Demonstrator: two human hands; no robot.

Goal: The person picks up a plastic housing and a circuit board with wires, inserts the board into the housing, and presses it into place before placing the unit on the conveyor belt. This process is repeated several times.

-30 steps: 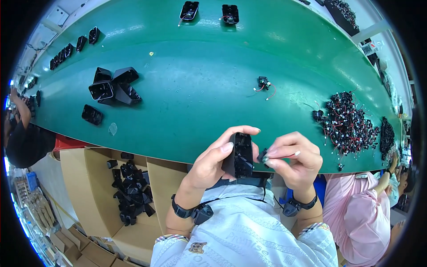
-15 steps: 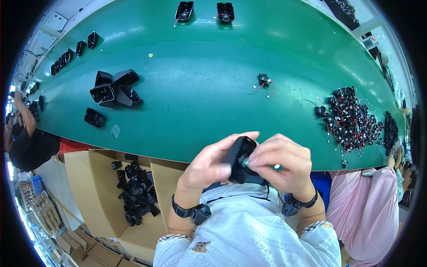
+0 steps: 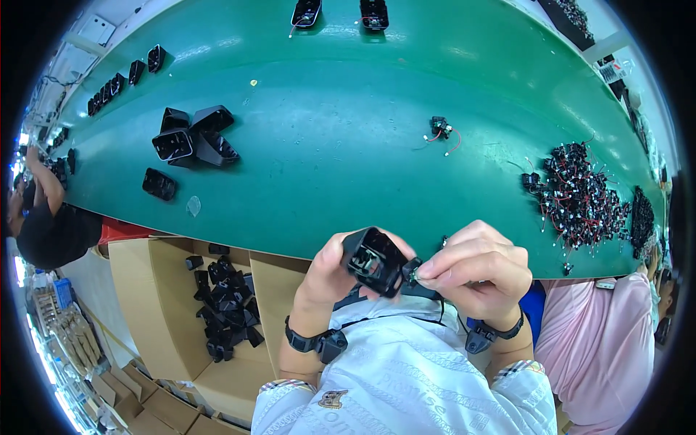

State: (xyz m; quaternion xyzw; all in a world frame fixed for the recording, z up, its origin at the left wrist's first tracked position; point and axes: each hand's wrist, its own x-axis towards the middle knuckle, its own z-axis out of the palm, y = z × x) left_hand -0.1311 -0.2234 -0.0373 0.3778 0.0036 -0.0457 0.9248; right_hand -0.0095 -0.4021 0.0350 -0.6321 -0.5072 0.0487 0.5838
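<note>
Near the table's front edge, my left hand [image 3: 325,277] is wrapped round a black plastic housing [image 3: 360,262], its open side facing up and small green and pale details showing inside. My right hand [image 3: 484,270] pinches a small black part [image 3: 411,270] between thumb and fingertips, right beside the housing's rim; whether the two touch I cannot tell. Further up the green table [image 3: 326,174] lies a small wired black part [image 3: 440,129] with red leads. Several black housings [image 3: 214,147] sit clustered at the left, with a single one [image 3: 159,184] in front of them.
A heap of wired parts [image 3: 580,192] spreads over the right side. Two housings [image 3: 375,14] stand at the far edge, and several more [image 3: 109,90] form a row at far left. A cardboard box [image 3: 163,312] of black pieces is below. People sit at both sides.
The housing has turned so its opening faces up more. My right hand has drawn away to the right, and the small part in its fingers now shows outside the housing.
</note>
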